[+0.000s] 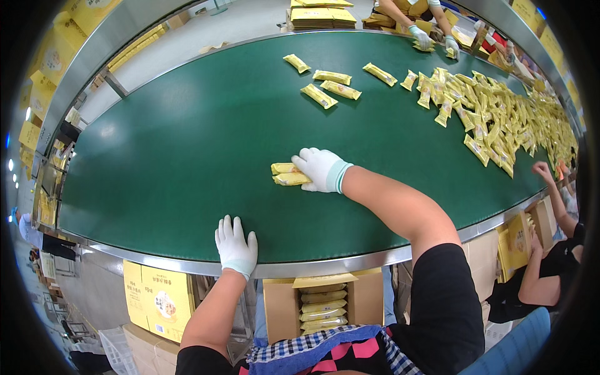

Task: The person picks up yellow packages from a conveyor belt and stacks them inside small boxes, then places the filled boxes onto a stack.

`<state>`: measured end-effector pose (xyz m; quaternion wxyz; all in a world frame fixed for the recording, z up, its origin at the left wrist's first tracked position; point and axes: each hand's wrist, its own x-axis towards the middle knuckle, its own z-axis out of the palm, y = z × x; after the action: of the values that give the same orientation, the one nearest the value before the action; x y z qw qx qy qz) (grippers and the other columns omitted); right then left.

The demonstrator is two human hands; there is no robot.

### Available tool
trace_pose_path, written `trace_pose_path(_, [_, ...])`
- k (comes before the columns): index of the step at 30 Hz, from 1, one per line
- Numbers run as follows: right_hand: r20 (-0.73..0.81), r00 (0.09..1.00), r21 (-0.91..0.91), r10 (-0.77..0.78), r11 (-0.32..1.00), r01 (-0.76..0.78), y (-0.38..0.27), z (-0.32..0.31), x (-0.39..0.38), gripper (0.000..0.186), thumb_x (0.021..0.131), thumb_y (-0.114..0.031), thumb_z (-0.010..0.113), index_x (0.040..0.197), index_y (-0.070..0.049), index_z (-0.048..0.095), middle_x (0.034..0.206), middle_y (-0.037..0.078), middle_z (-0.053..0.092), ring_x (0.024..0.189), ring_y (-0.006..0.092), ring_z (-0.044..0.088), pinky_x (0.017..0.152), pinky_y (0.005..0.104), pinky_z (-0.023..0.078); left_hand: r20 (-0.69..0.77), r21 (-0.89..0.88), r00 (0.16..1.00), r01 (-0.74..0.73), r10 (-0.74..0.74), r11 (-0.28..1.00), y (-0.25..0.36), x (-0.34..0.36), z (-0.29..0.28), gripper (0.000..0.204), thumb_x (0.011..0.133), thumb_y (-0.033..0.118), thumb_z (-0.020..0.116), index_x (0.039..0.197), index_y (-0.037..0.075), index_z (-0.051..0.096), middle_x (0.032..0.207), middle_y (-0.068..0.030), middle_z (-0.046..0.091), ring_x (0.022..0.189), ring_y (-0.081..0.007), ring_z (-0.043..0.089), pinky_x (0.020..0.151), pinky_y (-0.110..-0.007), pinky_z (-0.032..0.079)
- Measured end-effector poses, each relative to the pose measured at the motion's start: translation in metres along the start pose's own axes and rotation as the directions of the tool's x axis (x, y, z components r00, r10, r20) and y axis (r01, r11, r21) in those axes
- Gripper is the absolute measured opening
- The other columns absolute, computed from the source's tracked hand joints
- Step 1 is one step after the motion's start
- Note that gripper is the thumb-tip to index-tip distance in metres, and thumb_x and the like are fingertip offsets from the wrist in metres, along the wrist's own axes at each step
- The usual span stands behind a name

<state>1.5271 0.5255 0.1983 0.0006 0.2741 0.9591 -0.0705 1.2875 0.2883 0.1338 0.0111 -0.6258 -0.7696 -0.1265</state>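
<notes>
Two yellow wrapped snack packets [290, 179] lie side by side on the green belt, and my right hand [317, 170], in a white glove, is closed over their right ends. My left hand [237, 245], gloved too, rests on the belt's near edge with its fingers stretched out and nothing in it. Beyond my right hand, several loose packets [319, 96] are scattered on the belt. In front of my body stands an open carton [369, 305] with a column of yellow packets [323, 305] inside.
A large heap of yellow packets [500, 119] covers the belt's right end. Across the belt, a co-worker's gloved hands [422, 39] handle packets; another person [544, 269] works at the right. Flat yellow cartons [159, 300] stand at the lower left. A metal rail [156, 259] edges the belt.
</notes>
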Motion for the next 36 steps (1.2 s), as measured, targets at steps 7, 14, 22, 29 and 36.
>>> trace_pose_path(7, [-0.111, 0.79, 0.311, 0.603, 0.776, -0.549, 0.093, -0.039, 0.069, 0.07, 0.078, -0.06, 0.067, 0.115, 0.0, 0.069, 0.121, 0.025, 0.064, 0.109, 0.0374, 0.066, 0.097, 0.0423, 0.053, -0.005, -0.005, 1.0, -0.01, 0.01, 1.0, 0.004, 0.0, -0.004, 0.057, 0.09, 0.022, 0.061, 0.137, -0.008, 0.047, 0.146, -0.0341, 0.043, 0.136, -0.0511, 0.039, 0.115, -0.059, 0.029])
trace_pose_path(14, [0.03, 0.659, 0.373, 0.751, 0.603, -0.705, 0.151, -0.008, 0.115, 0.083, 0.078, -0.066, 0.069, 0.133, -0.004, 0.062, 0.139, 0.019, 0.059, 0.122, 0.0312, 0.063, 0.105, 0.0397, 0.05, 0.009, -0.008, 1.0, -0.009, 0.009, 1.0, 0.006, -0.003, -0.01, 0.058, 0.089, 0.019, 0.059, 0.138, -0.009, 0.046, 0.146, -0.0348, 0.041, 0.136, -0.0528, 0.038, 0.115, -0.059, 0.029])
trace_pose_path(22, [-0.008, 0.975, -0.024, 0.221, 0.975, -0.221, 0.052, -0.02, 0.073, 0.073, 0.074, -0.043, 0.076, 0.133, -0.006, 0.055, 0.116, 0.014, 0.067, 0.111, 0.0321, 0.062, 0.099, 0.0435, 0.044, 0.022, 0.01, 1.0, 0.011, -0.012, 1.0, 0.009, 0.002, -0.006, 0.059, 0.088, 0.017, 0.057, 0.139, -0.009, 0.045, 0.146, -0.0341, 0.042, 0.137, -0.0512, 0.038, 0.116, -0.059, 0.028])
trace_pose_path(29, [0.245, 0.899, 0.214, 0.362, 0.885, -0.415, 0.06, -0.028, 0.092, 0.082, 0.068, -0.056, 0.08, 0.128, -0.002, 0.065, 0.129, 0.017, 0.065, 0.119, 0.0299, 0.064, 0.099, 0.0388, 0.054, 0.027, 0.031, 0.999, 0.027, -0.028, 0.999, 0.013, 0.004, -0.006, 0.057, 0.09, 0.014, 0.052, 0.141, -0.009, 0.044, 0.149, -0.0331, 0.039, 0.137, -0.0512, 0.037, 0.116, -0.057, 0.029])
trace_pose_path(36, [-0.153, 0.543, 0.237, 0.825, 0.564, -0.791, 0.19, -0.044, 0.081, 0.09, 0.065, -0.065, 0.075, 0.13, -0.003, 0.064, 0.136, 0.018, 0.06, 0.133, 0.0311, 0.052, 0.114, 0.0422, 0.037, 0.031, 0.021, 0.998, 0.05, -0.051, 0.999, 0.021, 0.0, -0.011, 0.056, 0.088, 0.013, 0.052, 0.139, -0.009, 0.046, 0.147, -0.0333, 0.042, 0.137, -0.0513, 0.038, 0.117, -0.059, 0.028])
